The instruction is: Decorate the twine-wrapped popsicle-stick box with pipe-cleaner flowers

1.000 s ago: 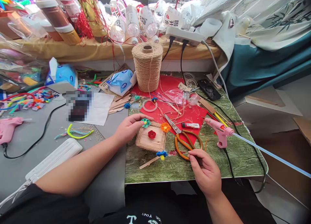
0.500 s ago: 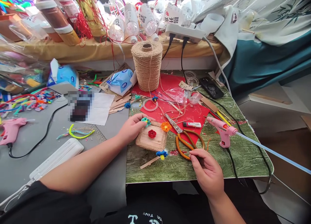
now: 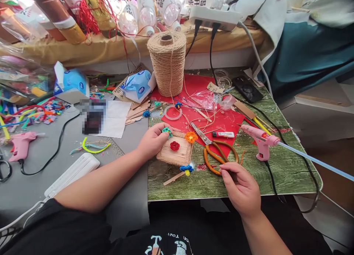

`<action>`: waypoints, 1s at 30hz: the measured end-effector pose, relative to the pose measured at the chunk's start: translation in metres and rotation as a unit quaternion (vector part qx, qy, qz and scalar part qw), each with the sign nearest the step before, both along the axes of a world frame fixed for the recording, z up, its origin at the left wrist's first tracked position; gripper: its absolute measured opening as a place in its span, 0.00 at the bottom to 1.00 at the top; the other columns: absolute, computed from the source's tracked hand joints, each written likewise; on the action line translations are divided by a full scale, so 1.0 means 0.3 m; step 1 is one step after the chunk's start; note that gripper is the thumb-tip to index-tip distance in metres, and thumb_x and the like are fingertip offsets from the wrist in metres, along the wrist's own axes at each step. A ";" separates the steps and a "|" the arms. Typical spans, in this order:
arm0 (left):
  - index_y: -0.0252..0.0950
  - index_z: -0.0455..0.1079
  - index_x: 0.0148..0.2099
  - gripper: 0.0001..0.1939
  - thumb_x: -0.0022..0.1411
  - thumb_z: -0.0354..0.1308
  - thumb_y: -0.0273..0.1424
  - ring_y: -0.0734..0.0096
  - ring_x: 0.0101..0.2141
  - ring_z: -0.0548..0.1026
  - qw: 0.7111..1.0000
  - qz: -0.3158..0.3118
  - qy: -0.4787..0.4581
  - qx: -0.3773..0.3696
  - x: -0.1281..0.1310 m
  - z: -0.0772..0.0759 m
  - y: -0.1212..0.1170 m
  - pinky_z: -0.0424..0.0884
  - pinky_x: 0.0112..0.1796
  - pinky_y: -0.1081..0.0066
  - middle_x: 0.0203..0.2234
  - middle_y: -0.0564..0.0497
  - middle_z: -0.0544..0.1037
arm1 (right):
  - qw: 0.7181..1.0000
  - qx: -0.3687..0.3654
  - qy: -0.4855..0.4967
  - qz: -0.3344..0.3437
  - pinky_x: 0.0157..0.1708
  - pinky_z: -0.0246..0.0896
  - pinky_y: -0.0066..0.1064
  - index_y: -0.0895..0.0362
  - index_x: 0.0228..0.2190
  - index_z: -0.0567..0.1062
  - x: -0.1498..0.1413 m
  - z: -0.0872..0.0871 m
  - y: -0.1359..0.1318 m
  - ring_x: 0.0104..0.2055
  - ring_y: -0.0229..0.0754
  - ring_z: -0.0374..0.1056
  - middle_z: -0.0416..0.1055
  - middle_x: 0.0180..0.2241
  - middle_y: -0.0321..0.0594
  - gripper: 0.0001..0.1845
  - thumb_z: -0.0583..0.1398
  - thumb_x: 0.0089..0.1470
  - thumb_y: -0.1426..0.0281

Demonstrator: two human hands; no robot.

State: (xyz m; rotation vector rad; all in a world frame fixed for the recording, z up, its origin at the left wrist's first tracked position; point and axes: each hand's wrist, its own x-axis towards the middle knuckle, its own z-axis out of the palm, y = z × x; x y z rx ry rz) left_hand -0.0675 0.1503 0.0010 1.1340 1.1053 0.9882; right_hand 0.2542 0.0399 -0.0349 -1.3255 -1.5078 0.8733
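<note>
Within the last 1 second the view has tipped down slightly, so the things on the counter [image 3: 171, 194] sit higher in the frame and more of the shirt print [image 3: 181, 245] shows at the bottom. The hands have hardly changed their hold.

The left hand [image 3: 151, 142] remains at centre, its fingers drawn in around the teal flower [image 3: 166, 131] at the upper-left corner of the square stick panel [image 3: 168, 154]. That panel lies mid-frame, with 1 red rose [image 3: 174, 146] in its middle and 1 orange flower [image 3: 191, 137] at its upper-right corner.

The right hand [image 3: 242, 188], at lower right, has thumb and forefinger brought together beside the scissors [image 3: 204, 138]; I cannot tell whether they touch the handles or pinch anything thin.

With so little altered, this looks like a steady hold, the left hand probably keeping the flower and panel still.
</note>
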 end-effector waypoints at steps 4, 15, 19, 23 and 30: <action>0.36 0.73 0.43 0.07 0.63 0.62 0.33 0.57 0.46 0.83 0.999 0.004 -0.033 -0.004 0.002 -0.003 0.001 0.74 0.48 0.62 0.46 0.44 0.85 | 1.000 0.003 -0.006 -0.005 0.44 0.73 0.41 0.51 0.44 0.82 -0.003 -0.001 0.003 0.43 0.48 0.75 0.77 0.42 0.44 0.06 0.64 0.66 0.68; 0.36 0.76 0.53 0.17 0.68 0.62 0.40 0.56 0.52 0.80 0.999 -0.018 -0.012 0.024 -0.013 -0.006 -0.018 0.72 0.54 0.60 0.56 0.41 0.82 | 0.992 0.096 0.022 -0.078 0.38 0.70 0.40 0.53 0.37 0.82 -0.017 0.025 0.001 0.37 0.47 0.74 0.77 0.36 0.41 0.02 0.69 0.60 0.70; 0.37 0.78 0.54 0.17 0.67 0.62 0.38 0.54 0.54 0.79 0.999 -0.022 -0.028 0.025 -0.020 -0.005 -0.021 0.71 0.56 0.59 0.57 0.42 0.82 | 0.945 0.202 0.080 -0.244 0.34 0.65 0.38 0.55 0.27 0.77 0.068 0.042 0.013 0.31 0.43 0.69 0.74 0.29 0.38 0.11 0.74 0.52 0.70; 0.37 0.79 0.54 0.18 0.68 0.62 0.41 0.54 0.54 0.79 0.998 -0.015 -0.050 0.019 -0.021 -0.002 -0.018 0.70 0.57 0.58 0.56 0.42 0.82 | 0.911 0.182 0.056 -0.365 0.45 0.71 0.48 0.54 0.27 0.75 0.203 0.038 0.028 0.34 0.46 0.69 0.72 0.31 0.39 0.14 0.74 0.53 0.62; 0.36 0.79 0.54 0.20 0.69 0.64 0.45 0.55 0.51 0.79 0.999 -0.015 0.013 0.035 -0.017 0.002 -0.017 0.71 0.53 0.61 0.55 0.41 0.83 | 0.922 0.059 0.004 -0.382 0.63 0.64 0.56 0.55 0.49 0.77 0.358 -0.027 0.063 0.50 0.51 0.73 0.74 0.51 0.48 0.26 0.74 0.50 0.61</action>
